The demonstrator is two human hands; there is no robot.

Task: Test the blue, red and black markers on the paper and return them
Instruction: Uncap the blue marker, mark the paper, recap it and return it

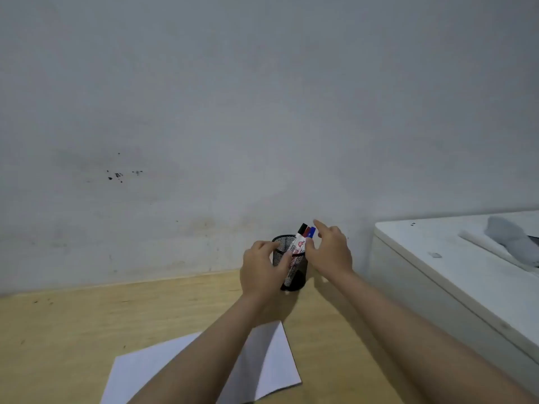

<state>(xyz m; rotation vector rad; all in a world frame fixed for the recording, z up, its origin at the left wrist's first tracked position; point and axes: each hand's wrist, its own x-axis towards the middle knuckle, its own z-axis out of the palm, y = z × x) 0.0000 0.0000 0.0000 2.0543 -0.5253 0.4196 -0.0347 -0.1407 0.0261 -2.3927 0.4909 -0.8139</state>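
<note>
A black mesh pen cup [296,275] stands on the wooden table near the wall. Three markers stick out of it: black cap [302,228], red cap [307,231], blue cap [312,232]. My left hand [261,269] wraps around the cup's left side. My right hand [331,249] is at the markers from the right, thumb touching their barrels and index finger raised; whether it grips one is unclear. A white sheet of paper [268,363] lies near me on the table, partly covered by my left forearm.
A grey wall rises right behind the cup. A white cabinet [437,275] stands at the right, higher than the table, with a grey cloth-like item [507,233] on top. The wooden table [87,322] stretches to the left.
</note>
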